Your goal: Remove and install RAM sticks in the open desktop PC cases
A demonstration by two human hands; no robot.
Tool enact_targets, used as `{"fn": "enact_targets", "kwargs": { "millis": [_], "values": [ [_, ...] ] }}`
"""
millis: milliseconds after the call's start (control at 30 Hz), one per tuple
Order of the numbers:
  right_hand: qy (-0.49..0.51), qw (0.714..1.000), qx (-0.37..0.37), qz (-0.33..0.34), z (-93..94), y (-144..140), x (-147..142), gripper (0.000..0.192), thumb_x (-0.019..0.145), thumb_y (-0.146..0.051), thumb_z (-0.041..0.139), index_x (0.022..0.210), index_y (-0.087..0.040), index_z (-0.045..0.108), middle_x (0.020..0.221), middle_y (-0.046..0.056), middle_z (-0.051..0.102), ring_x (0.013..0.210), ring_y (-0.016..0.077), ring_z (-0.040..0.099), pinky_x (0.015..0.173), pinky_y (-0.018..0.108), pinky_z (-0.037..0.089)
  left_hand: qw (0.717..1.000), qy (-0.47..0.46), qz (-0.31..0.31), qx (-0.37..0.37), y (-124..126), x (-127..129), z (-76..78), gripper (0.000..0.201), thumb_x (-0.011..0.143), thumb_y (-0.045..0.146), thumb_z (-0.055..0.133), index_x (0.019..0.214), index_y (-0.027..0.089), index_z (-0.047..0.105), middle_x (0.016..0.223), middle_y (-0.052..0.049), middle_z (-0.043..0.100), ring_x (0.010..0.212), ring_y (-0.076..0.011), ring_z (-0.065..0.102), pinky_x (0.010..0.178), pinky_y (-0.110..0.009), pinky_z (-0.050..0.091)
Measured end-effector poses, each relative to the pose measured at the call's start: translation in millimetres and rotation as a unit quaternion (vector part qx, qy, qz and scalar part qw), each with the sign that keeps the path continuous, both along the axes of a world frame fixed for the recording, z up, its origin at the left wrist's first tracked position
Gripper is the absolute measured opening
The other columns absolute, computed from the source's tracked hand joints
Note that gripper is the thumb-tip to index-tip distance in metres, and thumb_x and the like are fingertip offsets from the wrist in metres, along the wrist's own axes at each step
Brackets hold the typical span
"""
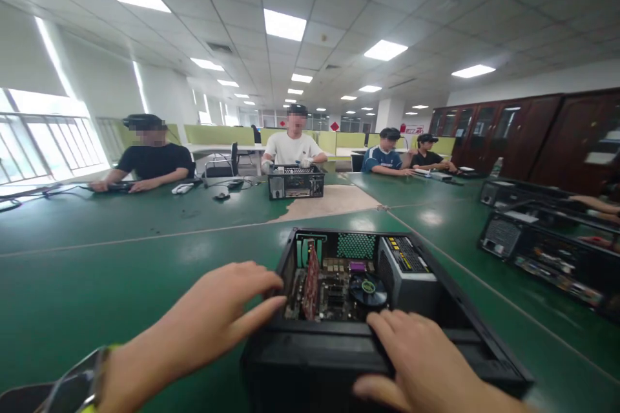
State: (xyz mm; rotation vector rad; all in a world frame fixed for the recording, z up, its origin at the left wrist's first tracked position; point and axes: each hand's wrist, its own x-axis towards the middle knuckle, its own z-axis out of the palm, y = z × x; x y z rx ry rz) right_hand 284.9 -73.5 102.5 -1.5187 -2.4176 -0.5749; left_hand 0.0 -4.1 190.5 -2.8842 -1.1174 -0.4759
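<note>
A: We are right over the open black metal computer case (387,335), lying on its side at the near edge of the long green table (121,258), open face up so its insides are in plain view.

B: And our left hand (213,316)?

A: Flat and relaxed, fingers spread on the case's left rim, grasping nothing; it looks like a steadying press. Our right hand (416,361) lies on the near top edge, fingers loosely curled over the frame, also holding nothing.

B: What do we see inside?

A: A red upright expansion card (312,280) standing in its slot on the left, a round black cooler fan (368,289) in the middle, a grey boxy power supply (409,271) to the right.

B: Others at work?

A: Yes. Far across, a person in a white shirt (294,148) has gloved hands on a second open black case (296,181). A person in a black shirt (154,159) sits far left, more open dark cases (547,251) lie right.
</note>
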Motion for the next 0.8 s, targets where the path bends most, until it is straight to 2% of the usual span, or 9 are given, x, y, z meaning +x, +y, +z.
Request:
{"fn": "enact_targets", "kwargs": {
  "millis": [67, 133, 267, 400, 500, 567, 633, 700, 800],
  "values": [
    [0.015, 0.998, -0.063, -0.023, 17.0, 53, -16, 0.060, 0.075, -0.072, 0.046, 0.094, -0.016, 0.061, 0.090, 0.011, 0.067, 0.077, 0.0274, 0.063, 0.066, 0.038, 0.048, 0.996, -0.063, 0.056, 0.003, 3, -44, -15.8, 0.028, 0.088, 0.045, 0.045, 0.095, 0.027, 0.065, 0.091, 0.000, 0.069, 0.082, -0.0160, 0.063, 0.073, -0.023, 0.050],
    [0.015, 0.994, -0.097, -0.043, 32.4, 114, -34, 0.059, 0.078, -0.069, 0.045, 0.094, -0.015, 0.062, 0.091, 0.013, 0.066, 0.082, 0.0275, 0.062, 0.072, 0.038, 0.046, 0.988, -0.116, 0.098, 0.011, 5, -71, -38.9, 0.029, 0.086, 0.048, 0.047, 0.091, 0.026, 0.066, 0.088, 0.001, 0.069, 0.080, -0.0156, 0.064, 0.072, -0.022, 0.050],
    [0.038, 0.992, -0.069, -0.101, 43.9, 214, -85, 0.045, 0.089, -0.046, 0.045, 0.116, -0.011, 0.055, 0.116, 0.021, 0.058, 0.108, 0.0313, 0.053, 0.091, 0.049, 0.036, 0.969, -0.178, 0.169, 0.039, 9, -86, -81.2, 0.032, 0.086, 0.050, 0.047, 0.091, 0.025, 0.067, 0.089, 0.000, 0.070, 0.081, -0.0173, 0.064, 0.074, -0.027, 0.051],
    [0.033, 0.994, -0.048, -0.096, 30.2, 244, -143, 0.053, 0.084, -0.026, 0.052, 0.134, -0.013, 0.039, 0.143, 0.021, 0.032, 0.131, 0.0349, 0.026, 0.101, 0.057, 0.019, 0.957, -0.204, 0.202, 0.030, 17, -80, -101.8, 0.031, 0.087, 0.048, 0.047, 0.096, 0.025, 0.065, 0.094, -0.001, 0.068, 0.086, -0.0179, 0.062, 0.078, -0.030, 0.049],
    [0.012, 0.996, -0.076, -0.048, 25.0, 233, -157, 0.048, 0.081, -0.038, 0.055, 0.125, -0.018, 0.050, 0.134, 0.015, 0.046, 0.125, 0.0313, 0.035, 0.100, 0.050, 0.028, 0.960, -0.186, 0.209, 0.013, 28, -63, -104.0, 0.032, 0.090, 0.045, 0.042, 0.091, 0.022, 0.065, 0.089, -0.002, 0.067, 0.082, -0.0180, 0.060, 0.075, -0.032, 0.047],
    [0.003, 0.994, -0.102, -0.033, 30.6, 221, -142, 0.047, 0.080, -0.047, 0.053, 0.117, -0.018, 0.056, 0.121, 0.013, 0.056, 0.115, 0.0299, 0.045, 0.094, 0.046, 0.035, 0.974, -0.135, 0.181, 0.014, 34, -41, -101.9, 0.035, 0.091, 0.043, 0.040, 0.082, 0.020, 0.064, 0.082, -0.003, 0.065, 0.077, -0.0185, 0.057, 0.071, -0.034, 0.044],
    [-0.003, 0.992, -0.123, -0.036, 41.8, 207, -107, 0.048, 0.079, -0.051, 0.053, 0.114, -0.019, 0.059, 0.116, 0.012, 0.059, 0.111, 0.0297, 0.048, 0.092, 0.044, 0.037, 0.987, -0.087, 0.135, 0.024, 35, -15, -99.6, 0.037, 0.091, 0.042, 0.039, 0.073, 0.019, 0.062, 0.077, -0.003, 0.063, 0.076, -0.0188, 0.055, 0.070, -0.034, 0.041],
    [-0.001, 0.988, -0.137, -0.066, 55.6, 191, -52, 0.051, 0.077, -0.055, 0.055, 0.114, -0.021, 0.060, 0.117, 0.011, 0.060, 0.110, 0.0292, 0.050, 0.091, 0.041, 0.038, 0.992, -0.071, 0.095, 0.031, 32, 10, -98.8, 0.038, 0.091, 0.041, 0.040, 0.069, 0.018, 0.061, 0.076, -0.003, 0.062, 0.077, -0.0187, 0.054, 0.071, -0.034, 0.039],
    [0.021, 0.975, -0.141, -0.171, 74.9, 157, 60, 0.056, 0.075, -0.057, 0.058, 0.116, -0.019, 0.060, 0.117, 0.014, 0.061, 0.105, 0.0276, 0.056, 0.085, 0.036, 0.042, 0.995, -0.074, 0.062, 0.023, 21, 33, -100.7, 0.035, 0.091, 0.041, 0.042, 0.071, 0.019, 0.061, 0.077, -0.003, 0.062, 0.078, -0.0181, 0.053, 0.073, -0.034, 0.038]
  ]
}}
